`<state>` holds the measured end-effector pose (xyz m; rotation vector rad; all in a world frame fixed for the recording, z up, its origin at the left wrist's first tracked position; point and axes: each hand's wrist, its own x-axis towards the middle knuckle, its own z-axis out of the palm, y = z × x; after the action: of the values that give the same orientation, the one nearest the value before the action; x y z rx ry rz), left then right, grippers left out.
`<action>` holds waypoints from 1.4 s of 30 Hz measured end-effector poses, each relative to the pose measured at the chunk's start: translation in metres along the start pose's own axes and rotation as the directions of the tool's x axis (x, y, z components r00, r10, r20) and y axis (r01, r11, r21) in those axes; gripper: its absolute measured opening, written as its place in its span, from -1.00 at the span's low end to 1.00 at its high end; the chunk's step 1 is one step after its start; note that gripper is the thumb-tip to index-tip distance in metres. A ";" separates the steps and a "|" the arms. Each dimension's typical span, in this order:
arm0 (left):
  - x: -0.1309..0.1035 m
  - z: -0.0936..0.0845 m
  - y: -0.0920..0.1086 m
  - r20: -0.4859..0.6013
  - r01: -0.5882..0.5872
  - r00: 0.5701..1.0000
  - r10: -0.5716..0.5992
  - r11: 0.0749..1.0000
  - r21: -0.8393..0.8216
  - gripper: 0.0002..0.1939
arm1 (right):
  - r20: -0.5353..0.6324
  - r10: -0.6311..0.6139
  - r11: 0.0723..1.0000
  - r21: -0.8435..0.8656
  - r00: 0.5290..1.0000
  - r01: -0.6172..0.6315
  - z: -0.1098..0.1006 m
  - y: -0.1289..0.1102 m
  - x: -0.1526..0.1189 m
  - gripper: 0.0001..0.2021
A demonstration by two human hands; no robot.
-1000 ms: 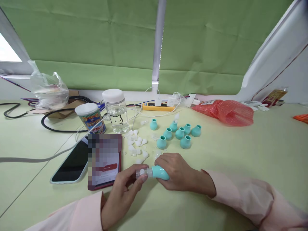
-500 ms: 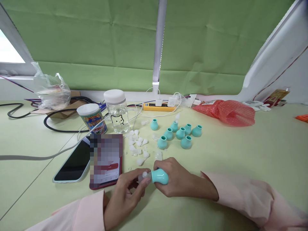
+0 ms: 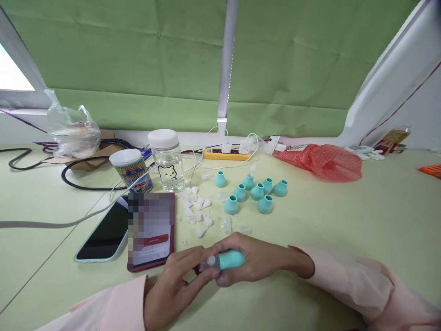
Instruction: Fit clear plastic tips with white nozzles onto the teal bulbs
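Observation:
My right hand (image 3: 255,262) grips a teal rubber bulb (image 3: 230,259) lying on its side just above the pale green table (image 3: 361,216). My left hand (image 3: 175,282) pinches the clear plastic tip (image 3: 208,263) at the bulb's mouth. Beyond my hands stand several more teal bulbs (image 3: 257,192), upright and open at the top. A scatter of small clear plastic tips (image 3: 196,209) lies to their left.
Two phones (image 3: 103,234) (image 3: 151,230) lie at the left, one with its screen lit. Behind them stand a printed can (image 3: 131,170) and a glass jar with a white lid (image 3: 167,158). Cables, a yellow power strip (image 3: 225,153), a red mesh bag (image 3: 320,161) and a plastic bag (image 3: 70,131) line the back.
Both hands have shifted slightly nearer to me with the bulb and tip. My right hand's fingers now wrap further over the bulb, hiding more of it.

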<state>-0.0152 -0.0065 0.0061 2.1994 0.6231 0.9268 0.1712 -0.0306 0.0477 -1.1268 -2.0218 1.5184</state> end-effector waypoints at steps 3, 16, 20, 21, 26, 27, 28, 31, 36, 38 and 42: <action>-0.005 0.000 -0.003 -0.075 0.043 0.996 -0.044 0.999 -0.014 -0.63 | 0.024 0.002 0.970 -0.243 1.000 0.004 -0.006 -0.016 -0.010 -0.82; 0.005 0.005 0.000 0.058 0.323 0.944 -0.323 0.883 -0.341 -0.82 | -0.408 -0.285 0.903 -0.418 0.868 0.100 0.002 0.010 -0.018 -0.98; 0.014 0.009 0.010 0.043 0.409 0.879 -0.474 0.705 -0.579 -0.84 | -0.281 -0.451 0.822 -0.501 0.847 0.272 0.043 0.015 -0.003 -0.82; 0.019 0.010 0.014 0.045 0.410 0.875 -0.481 0.691 -0.595 -0.85 | -0.255 -0.444 0.829 -0.480 0.859 0.286 0.051 0.014 0.002 -0.79; 0.062 0.013 0.035 0.140 0.428 0.879 -0.455 0.625 -0.653 -0.92 | -0.100 -0.353 0.913 -0.253 0.930 0.319 0.071 0.002 0.031 -0.83; 0.070 0.014 0.039 0.160 0.435 0.878 -0.450 0.614 -0.659 -0.94 | -0.116 -0.351 0.924 -0.206 0.929 0.323 0.073 0.000 0.035 -0.82; 0.078 0.015 0.041 0.169 0.418 0.893 -0.418 0.627 -0.658 -0.95 | -0.155 -0.345 0.933 -0.164 0.926 0.320 0.076 0.000 0.037 -0.80; 0.092 0.020 0.044 0.061 0.312 0.935 -0.350 0.729 -0.610 -0.93 | -0.307 -0.217 0.971 0.026 0.927 0.236 0.083 0.005 0.038 -0.80; 0.099 0.027 0.045 0.000 0.196 0.978 -0.207 0.930 -0.310 -0.83 | -0.284 -0.060 0.911 0.377 0.957 0.169 0.079 0.017 0.033 -0.74; 0.099 0.029 0.043 0.002 0.107 0.994 -0.108 0.983 -0.151 -0.79 | -0.297 -0.144 0.921 0.308 0.944 0.238 0.073 0.012 0.028 -0.83; 0.097 0.033 0.025 0.033 0.004 0.999 -0.004 1.000 0.010 -0.73 | -0.417 -0.249 0.952 0.061 0.874 0.300 0.055 -0.006 0.011 -0.69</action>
<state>0.0753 0.0254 0.0496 2.2170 0.6175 0.8854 0.1239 -0.0571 0.0320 -0.9592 -1.6936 1.1382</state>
